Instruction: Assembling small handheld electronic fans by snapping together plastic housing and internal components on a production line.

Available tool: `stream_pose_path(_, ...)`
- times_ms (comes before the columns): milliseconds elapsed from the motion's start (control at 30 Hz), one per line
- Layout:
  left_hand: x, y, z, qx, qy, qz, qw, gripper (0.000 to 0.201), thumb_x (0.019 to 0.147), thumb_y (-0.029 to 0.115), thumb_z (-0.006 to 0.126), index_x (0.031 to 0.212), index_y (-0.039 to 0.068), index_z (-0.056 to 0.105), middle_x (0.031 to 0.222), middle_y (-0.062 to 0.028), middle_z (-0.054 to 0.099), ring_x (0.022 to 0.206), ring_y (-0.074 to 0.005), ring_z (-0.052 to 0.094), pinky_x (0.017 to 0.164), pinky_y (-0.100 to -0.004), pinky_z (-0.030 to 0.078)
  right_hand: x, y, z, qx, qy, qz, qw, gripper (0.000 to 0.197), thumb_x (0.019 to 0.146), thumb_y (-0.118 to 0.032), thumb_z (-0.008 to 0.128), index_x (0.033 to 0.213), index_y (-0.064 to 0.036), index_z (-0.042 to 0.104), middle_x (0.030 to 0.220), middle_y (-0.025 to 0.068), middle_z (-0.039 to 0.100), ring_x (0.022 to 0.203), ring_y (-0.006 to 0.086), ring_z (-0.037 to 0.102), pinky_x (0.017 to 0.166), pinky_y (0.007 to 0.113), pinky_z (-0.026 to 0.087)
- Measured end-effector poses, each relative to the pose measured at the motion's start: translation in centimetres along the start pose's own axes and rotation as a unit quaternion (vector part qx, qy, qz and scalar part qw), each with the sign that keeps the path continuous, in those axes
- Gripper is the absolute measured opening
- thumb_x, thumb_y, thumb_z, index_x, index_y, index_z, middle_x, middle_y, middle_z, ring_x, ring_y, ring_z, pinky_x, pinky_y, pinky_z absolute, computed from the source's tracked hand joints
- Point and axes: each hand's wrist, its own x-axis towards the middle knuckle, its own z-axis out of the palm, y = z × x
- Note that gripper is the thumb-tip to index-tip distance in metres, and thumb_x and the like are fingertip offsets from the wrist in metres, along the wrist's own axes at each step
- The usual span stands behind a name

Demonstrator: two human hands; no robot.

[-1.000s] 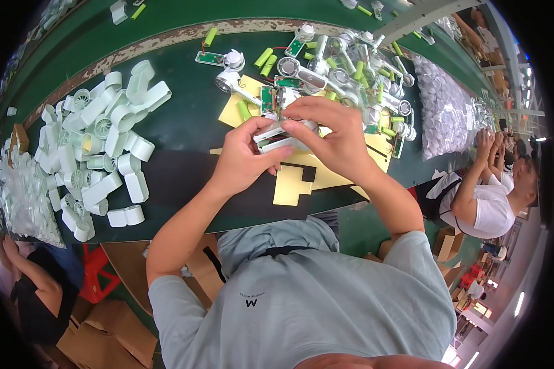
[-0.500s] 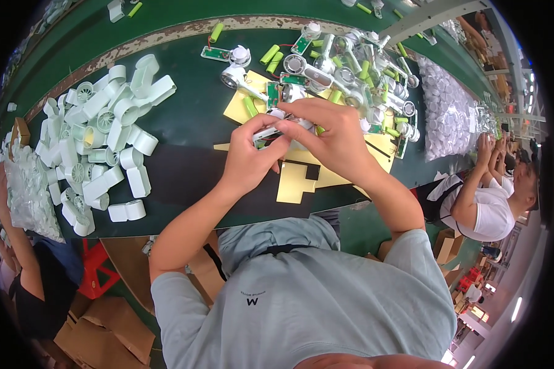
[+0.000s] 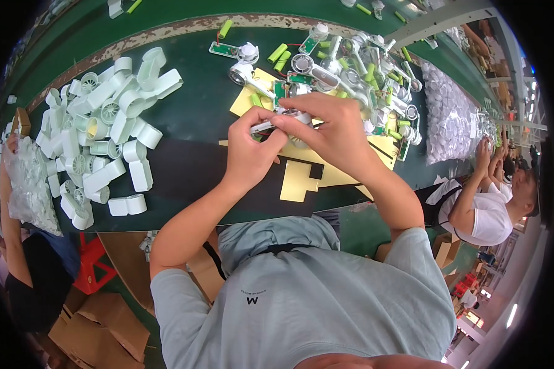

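Note:
Above the table's near middle, both my hands work on one small white fan assembly. Its slim white handle piece [image 3: 263, 127] sticks out past the fingers of my left hand [image 3: 246, 147], which pinches it between thumb and fingers. My right hand [image 3: 333, 126] is closed on the same assembly's round end, thumb and forefinger pressed together; its fingers hide most of that end. Just beyond my hands lie a green circuit board [image 3: 280, 90] and a green battery cell [image 3: 256, 100]. Under them are yellow cut sheets [image 3: 294, 184] and a black mat [image 3: 188, 178].
Pale green fan housings [image 3: 108, 117] are heaped at left. Fan assemblies with wired cells [image 3: 351, 77] crowd the back right, beside a bag of white parts [image 3: 446, 114]. Another clear bag [image 3: 31, 184] lies far left by a co-worker's arm [image 3: 11, 227]. Another person [image 3: 483, 206] works at right.
My view has shifted slightly, so the table's things sit a little further right. Both hands keep hold of the fan assembly. The co-worker's arm at far left has moved against the clear bag.

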Motion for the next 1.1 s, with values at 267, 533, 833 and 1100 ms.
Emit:
stream_pose_path(267,0.2,-0.8,-0.2,-0.021,-0.008,0.011,1.0,0.021,0.087,0.007,0.067,0.104,0.0,0.057,0.087,-0.0049,0.062,0.065,-0.007,0.058,0.046,-0.0222,0.047,1.1,-0.8,0.5,-0.078,0.007,-0.065,0.995,0.03,0.082,-0.03,0.076,0.088,-0.0009,0.074,0.077,0.011,0.069,0.06,0.0268,0.068,0.054,0.033,0.052)
stream_pose_path(533,0.0,0.0,-0.6,-0.058,-0.021,0.021,0.998,0.017,0.094,0.006,0.059,0.11,-0.001,0.056,0.1,-0.0065,0.063,0.076,-0.0088,0.06,0.05,-0.0227,0.049,0.1,0.4,0.0,0.006,0.017,-0.034,0.999,0.025,0.083,-0.02,0.077,0.097,-0.0007,0.072,0.086,0.0121,0.071,0.07,0.0249,0.069,0.059,0.032,0.055)
stream_pose_path(833,-0.3,1.1,-1.4,-0.074,-0.181,-0.026,0.98,0.043,0.088,0.0,0.07,0.126,-0.001,0.05,0.116,-0.0111,0.061,0.097,-0.0137,0.063,0.083,-0.0277,0.054,-3.2,3.1,-0.4,0.105,0.04,-0.045,0.993,0.025,0.082,-0.009,0.076,0.105,-0.0004,0.072,0.107,0.0141,0.071,0.094,0.0248,0.071,0.079,0.032,0.057)
stream_pose_path(1100,-0.1,0.3,-1.2,-0.037,-0.154,0.03,0.987,0.04,0.087,0.0,0.072,0.123,-0.002,0.054,0.117,-0.0107,0.064,0.107,-0.0156,0.063,0.088,-0.0295,0.054,-4.5,3.2,-0.1,0.09,0.096,-0.083,0.988,0.025,0.081,-0.008,0.077,0.104,0.0006,0.072,0.107,0.0164,0.07,0.09,0.0246,0.071,0.074,0.032,0.058)
